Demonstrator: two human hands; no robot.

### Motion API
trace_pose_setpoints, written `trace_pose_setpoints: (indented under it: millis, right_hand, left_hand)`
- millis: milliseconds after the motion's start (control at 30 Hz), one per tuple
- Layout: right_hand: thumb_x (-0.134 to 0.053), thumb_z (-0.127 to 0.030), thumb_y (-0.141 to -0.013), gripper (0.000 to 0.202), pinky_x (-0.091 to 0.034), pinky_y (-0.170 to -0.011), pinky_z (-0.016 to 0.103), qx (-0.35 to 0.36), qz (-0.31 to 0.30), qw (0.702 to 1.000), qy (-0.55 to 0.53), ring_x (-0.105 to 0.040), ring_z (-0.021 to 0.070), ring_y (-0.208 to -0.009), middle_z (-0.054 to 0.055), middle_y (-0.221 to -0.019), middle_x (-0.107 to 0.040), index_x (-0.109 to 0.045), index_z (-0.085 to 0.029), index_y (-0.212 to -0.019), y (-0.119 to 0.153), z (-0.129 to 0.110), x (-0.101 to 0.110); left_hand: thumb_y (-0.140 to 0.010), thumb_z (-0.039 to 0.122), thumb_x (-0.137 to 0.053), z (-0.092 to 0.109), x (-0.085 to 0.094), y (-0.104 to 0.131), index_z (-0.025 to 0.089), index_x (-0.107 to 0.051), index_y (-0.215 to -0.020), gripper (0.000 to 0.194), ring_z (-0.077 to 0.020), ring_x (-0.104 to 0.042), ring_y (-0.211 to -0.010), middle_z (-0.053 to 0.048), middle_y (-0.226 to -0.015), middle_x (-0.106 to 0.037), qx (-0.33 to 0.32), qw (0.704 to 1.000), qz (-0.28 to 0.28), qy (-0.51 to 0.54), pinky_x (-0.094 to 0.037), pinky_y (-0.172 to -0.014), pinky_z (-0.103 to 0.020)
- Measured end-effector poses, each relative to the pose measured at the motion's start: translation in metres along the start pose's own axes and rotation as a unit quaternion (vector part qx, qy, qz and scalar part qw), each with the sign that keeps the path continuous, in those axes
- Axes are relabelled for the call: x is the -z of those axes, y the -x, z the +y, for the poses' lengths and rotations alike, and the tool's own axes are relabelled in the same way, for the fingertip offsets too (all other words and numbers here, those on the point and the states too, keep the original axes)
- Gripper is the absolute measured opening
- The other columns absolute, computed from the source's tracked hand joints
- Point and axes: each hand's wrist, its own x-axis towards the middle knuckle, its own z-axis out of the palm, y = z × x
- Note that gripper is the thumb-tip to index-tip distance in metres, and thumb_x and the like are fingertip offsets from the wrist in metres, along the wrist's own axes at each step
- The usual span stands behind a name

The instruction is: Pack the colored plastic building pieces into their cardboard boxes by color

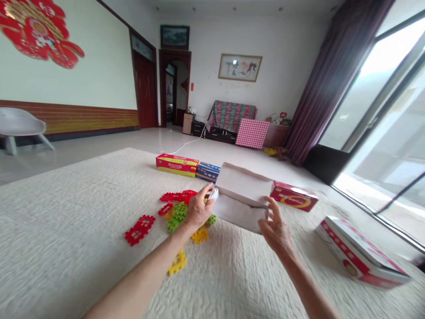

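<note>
An open cardboard box [245, 179] with a pale grey inside stands on the cream textured cover, its lid raised at the back. My right hand [275, 228] grips the box's right end between thumb and fingers. At the left end, my left hand [198, 208] is closed on a small white object [215, 194], whose kind I cannot make out. Close by my left hand lie green notched plastic building pieces [179, 215], partly hidden by it. Red notched pieces [140, 229] lie to the left, and a yellow notched piece [178, 262] lies nearer to me.
Behind stand a red and yellow-green box [177, 165] and a blue box [207, 170]. To the right are a red box [294, 196] and a white and red box [361, 252]. A grey chair [21, 124] is far left, and a window runs along the right.
</note>
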Motion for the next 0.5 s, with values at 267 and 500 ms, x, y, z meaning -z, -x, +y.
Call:
trace_pose_setpoints:
  millis: [267, 500]
  right_hand:
    - [-0.065, -0.041, -0.067, 0.079, -0.049, -0.089, 0.045, -0.047, 0.1, 0.991, -0.078, -0.054, 0.031, -0.114, 0.012, -0.138, -0.05, -0.039, -0.026, -0.14, 0.041, 0.045, 0.059]
    - [-0.067, -0.044, -0.074, 0.062, -0.046, -0.096, 0.047, 0.041, 0.199, 0.97, -0.132, -0.057, 0.0278, -0.115, 0.014, -0.132, -0.055, -0.048, -0.021, -0.129, 0.047, 0.03, 0.067]
  left_hand:
    - [-0.069, 0.01, -0.058, 0.032, -0.043, 0.048, 0.018, -0.066, -0.114, 0.046, -0.0208, -0.07, -0.081, -0.008, -0.103, -0.073, 0.13, 0.991, -0.036, 0.023, -0.053, -0.085, -0.035]
    - [-0.078, 0.026, -0.058, 0.044, -0.04, 0.048, 0.015, -0.062, -0.119, 0.042, -0.0263, -0.064, -0.109, -0.015, -0.124, -0.064, 0.12, 0.988, 0.062, 0.076, -0.048, -0.098, -0.04]
